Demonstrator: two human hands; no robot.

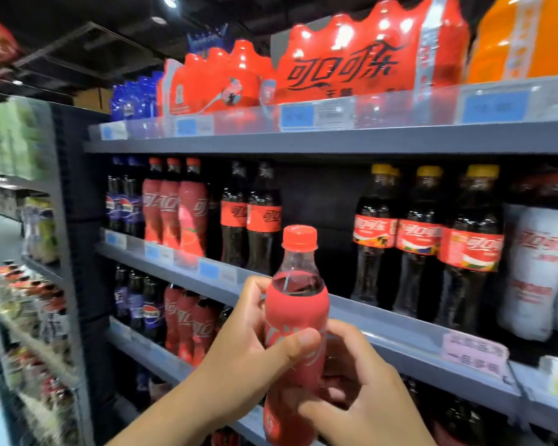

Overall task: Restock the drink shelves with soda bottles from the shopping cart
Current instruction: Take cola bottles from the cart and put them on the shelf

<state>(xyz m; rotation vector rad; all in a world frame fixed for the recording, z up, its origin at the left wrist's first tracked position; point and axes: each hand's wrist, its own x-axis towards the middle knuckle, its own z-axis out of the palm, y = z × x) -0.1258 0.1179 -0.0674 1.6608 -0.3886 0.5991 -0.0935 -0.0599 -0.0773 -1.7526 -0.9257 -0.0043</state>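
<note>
— Hands?
— Left hand (252, 346) and right hand (364, 394), both clamped around one red-sleeved soda bottle (295, 317), upright, red cap on, raised in front of the middle shelf's front edge (384, 320).
— Beyond it?
— An open gap on that shelf, between black-capped cola bottles (252, 217) on the left and yellow-capped cola bottles (422, 239) on the right. Wrapped red multipacks (351, 56) on the top shelf.

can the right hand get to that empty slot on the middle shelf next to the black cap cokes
Probably yes. The gap between the black-cap bottles and the yellow-cap bottles is open in front, just above the held bottle. But the right hand and left hand both grip that bottle.
</note>
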